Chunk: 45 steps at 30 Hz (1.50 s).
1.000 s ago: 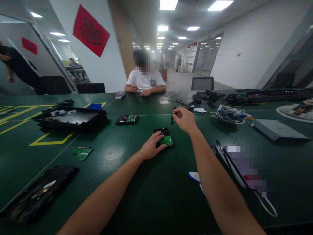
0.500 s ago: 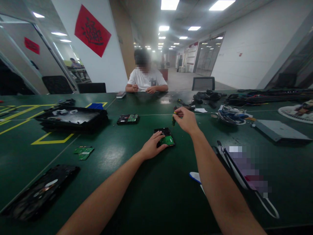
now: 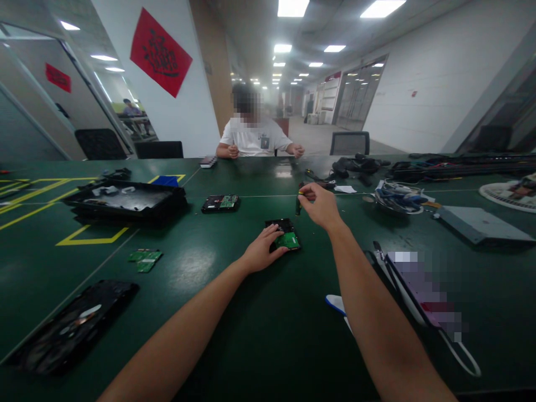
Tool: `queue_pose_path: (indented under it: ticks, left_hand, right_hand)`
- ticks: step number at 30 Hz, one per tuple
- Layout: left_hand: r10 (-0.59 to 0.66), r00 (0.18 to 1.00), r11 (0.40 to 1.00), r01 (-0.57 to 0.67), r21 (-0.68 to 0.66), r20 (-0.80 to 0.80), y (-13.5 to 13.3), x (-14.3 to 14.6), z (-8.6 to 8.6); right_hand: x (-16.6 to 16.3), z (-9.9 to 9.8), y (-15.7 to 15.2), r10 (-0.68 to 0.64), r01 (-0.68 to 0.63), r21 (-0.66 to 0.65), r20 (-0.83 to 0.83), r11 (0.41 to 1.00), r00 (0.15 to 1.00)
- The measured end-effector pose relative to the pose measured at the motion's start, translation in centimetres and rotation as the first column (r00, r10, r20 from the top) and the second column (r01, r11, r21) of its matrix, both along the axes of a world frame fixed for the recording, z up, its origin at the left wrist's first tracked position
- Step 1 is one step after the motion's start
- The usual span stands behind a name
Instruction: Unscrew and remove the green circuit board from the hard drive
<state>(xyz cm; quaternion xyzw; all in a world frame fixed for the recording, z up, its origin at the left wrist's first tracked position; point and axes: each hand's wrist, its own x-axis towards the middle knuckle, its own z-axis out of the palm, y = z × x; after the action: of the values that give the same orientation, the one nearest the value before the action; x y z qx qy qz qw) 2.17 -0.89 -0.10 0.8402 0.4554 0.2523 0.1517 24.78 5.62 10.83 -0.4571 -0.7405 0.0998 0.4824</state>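
A hard drive point(image 3: 288, 240) with a green circuit board lies on the green table in front of me. My left hand point(image 3: 264, 249) holds it at its left side, fingers over the top and thumb along the near edge. Just right of the drive and a little above the table, my right hand point(image 3: 319, 204) pinches the top of a small screwdriver point(image 3: 297, 207) with a dark and yellow handle. The screwdriver points down; its tip is too small to make out.
Another hard drive point(image 3: 220, 203) lies farther left. Loose green circuit boards point(image 3: 146, 259), a black casing point(image 3: 75, 326) and a black tray point(image 3: 125, 200) are on the left. To the right are a phone point(image 3: 422, 290), a cable bundle point(image 3: 397, 198) and a grey metal box point(image 3: 481, 223). A person point(image 3: 255, 137) sits opposite.
The person opposite has moved one hand outward, to my right. Both my hands stay in nearly the same place on the drive and screwdriver. The view shifts slightly.
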Motion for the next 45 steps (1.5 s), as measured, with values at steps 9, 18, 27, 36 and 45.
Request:
queue_pose_path:
  ticks: [9, 18, 27, 36, 45]
  left_hand:
    - [-0.009, 1.0, 1.0, 0.009, 0.001, -0.002, -0.04, 0.03, 0.06]
    - [0.002, 1.0, 1.0, -0.002, -0.008, -0.003, -0.03, 0.04, 0.04]
    - [0.005, 1.0, 1.0, -0.005, -0.016, -0.001, -0.02, -0.01, 0.0]
    - [-0.001, 1.0, 1.0, 0.001, 0.006, 0.001, 0.06, 0.1, -0.11]
    - [-0.005, 1.0, 1.0, 0.005, 0.001, 0.0, 0.06, -0.01, -0.09]
  right_hand:
    - [0.14, -0.16, 0.22, 0.003, -0.004, 0.025, 0.047, 1.0, 0.999]
    - [0.07, -0.19, 0.2, 0.003, -0.004, 0.017, 0.043, 1.0, 0.999]
    - [0.04, -0.05, -0.07, -0.007, 0.007, 0.015, 0.021, 1.0, 1.0]
    - [0.21, -0.32, 0.27, 0.002, -0.002, 0.01, 0.027, 1.0, 1.0]
    - [0.23, -0.27, 0.36, 0.007, -0.008, 0.027, 0.041, 1.0, 0.999]
